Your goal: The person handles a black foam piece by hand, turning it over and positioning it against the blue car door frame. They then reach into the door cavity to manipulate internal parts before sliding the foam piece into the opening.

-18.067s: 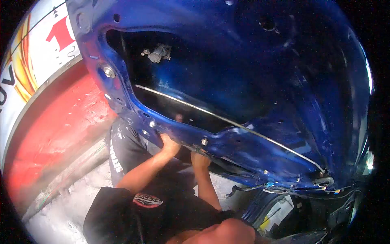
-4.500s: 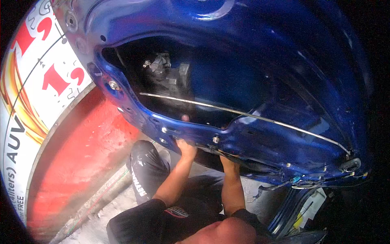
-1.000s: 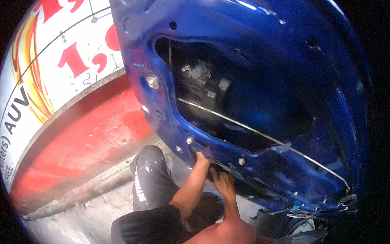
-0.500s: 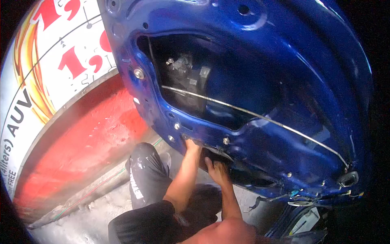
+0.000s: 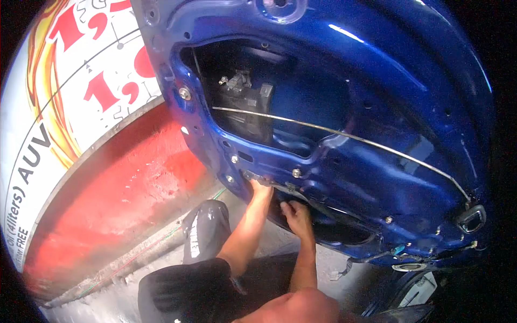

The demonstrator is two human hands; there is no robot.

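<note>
A blue metal door panel point(image 5: 377, 183) with large openings fills the centre and right. My left hand point(image 5: 262, 187) is at its lower opening, with fingertips hidden behind the metal edge. Just right of it, my right hand point(image 5: 298, 216) is inside the same dark opening; its fingers are curled toward the thumb, and what they hold is too small to make out. Across the panel runs a thin metal rod point(image 5: 334, 131), ending near a dark handle piece point(image 5: 472, 219). A black mechanism point(image 5: 245, 102) shows in the upper opening.
A white banner point(image 5: 70, 91) with red printing and a red surface point(image 5: 124, 177) stand at the left. Below are my dark-clothed knee point(image 5: 207, 229) and pale ground point(image 5: 107, 299). Small bolts point(image 5: 297, 173) dot the panel, and a pale oval part point(image 5: 409, 267) sits at its lower right.
The view has shifted slightly against the panel. My right hand has moved a little right and up, with its thumb and fingers closer together. My left hand remains at the opening's edge.
</note>
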